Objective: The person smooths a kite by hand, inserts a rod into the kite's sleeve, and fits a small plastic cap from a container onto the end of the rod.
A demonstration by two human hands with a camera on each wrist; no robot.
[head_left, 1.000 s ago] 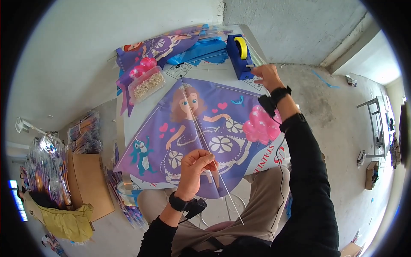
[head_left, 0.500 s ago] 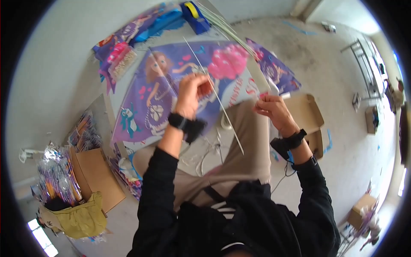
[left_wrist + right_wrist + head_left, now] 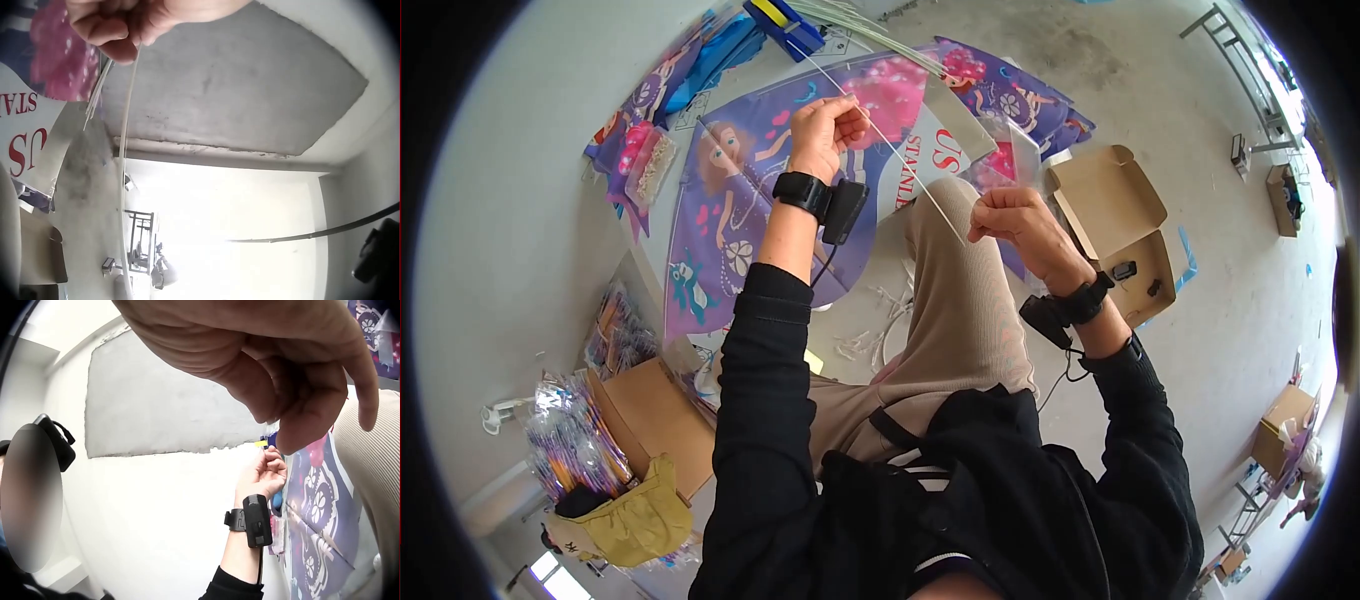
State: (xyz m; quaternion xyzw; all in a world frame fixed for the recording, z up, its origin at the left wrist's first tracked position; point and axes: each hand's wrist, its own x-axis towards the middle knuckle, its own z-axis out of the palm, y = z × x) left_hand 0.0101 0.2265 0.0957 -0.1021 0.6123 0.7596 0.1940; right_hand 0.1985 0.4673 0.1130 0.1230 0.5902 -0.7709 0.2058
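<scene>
A thin white rod (image 3: 905, 165) slants over the person's lap. My left hand (image 3: 825, 130) pinches it partway along. In the left wrist view the rod (image 3: 123, 144) runs down from those fingertips. My right hand (image 3: 1030, 230) is at the rod's lower end, thumb and forefinger pinched on what seems a tiny piece of clear tape, hardly visible. In the right wrist view its curled fingers (image 3: 312, 419) hide whatever is between them. Beneath the left arm lies a purple kite (image 3: 730, 220) with a printed princess. The blue tape dispenser (image 3: 775, 28) stands at the table's far end.
Pale rods (image 3: 870, 30) lie behind the kite, and a second purple kite (image 3: 1010, 95) is to their right. A plastic tub of small pieces (image 3: 650, 170) is on the left. An open cardboard box (image 3: 1105, 200) is at right; wrapped packs (image 3: 580, 430) stand lower left.
My right hand has left the tape dispenser and come back to the rod's lower end. My left hand has lifted the rod off the kite and moved it up. The head view has turned.
</scene>
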